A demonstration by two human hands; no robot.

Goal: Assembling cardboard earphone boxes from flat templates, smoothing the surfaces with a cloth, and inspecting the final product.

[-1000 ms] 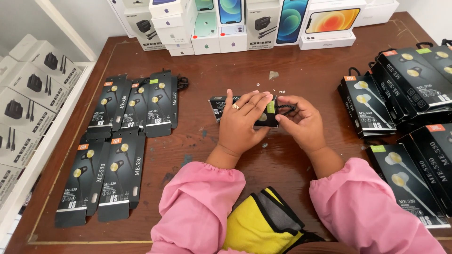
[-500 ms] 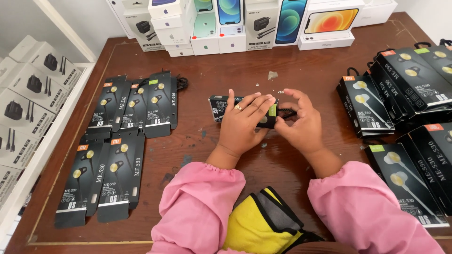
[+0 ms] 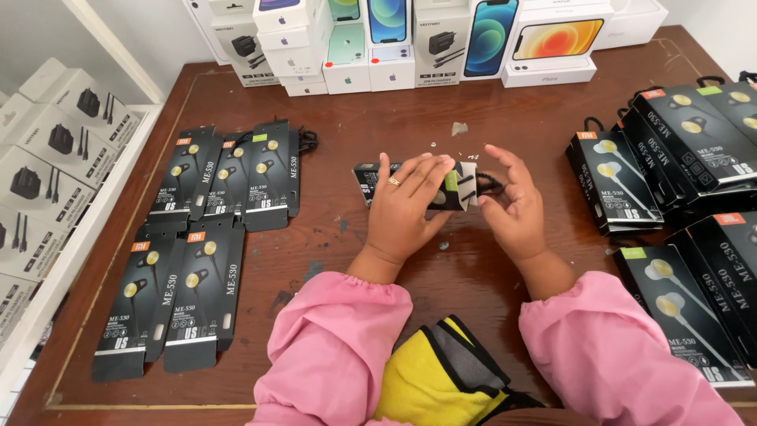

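1. Your left hand (image 3: 406,207) lies palm down over the middle of the brown wooden table (image 3: 505,118), fingers stretched forward and closed over the left part of a small flat black earphone box with a green corner tab (image 3: 456,189). A ring shows on one finger.
2. Your right hand (image 3: 512,201) stands on its edge just right of that box, palm turned toward the left hand, fingers loosely curled and the thumb reaching in to its right end. Both hands hold the box between them, just above the table's centre.
3. Both forearms wear pink sleeves (image 3: 335,355) that come in from the bottom edge, with a yellow and grey fabric bag (image 3: 441,379) between them.
4. To your left, rows of flat black earphone packs with gold earbuds pictured (image 3: 229,181) lie overlapping, with two more packs (image 3: 169,296) nearer you.
5. To your right, stacked black earphone packs (image 3: 678,150) crowd the table edge, near the right hand but apart from it.
6. Along the far edge stand white phone and charger boxes (image 3: 390,47); nothing lies between them and your hands but small scraps (image 3: 459,128).
7. White charger boxes (image 3: 47,158) fill a shelf at far left.
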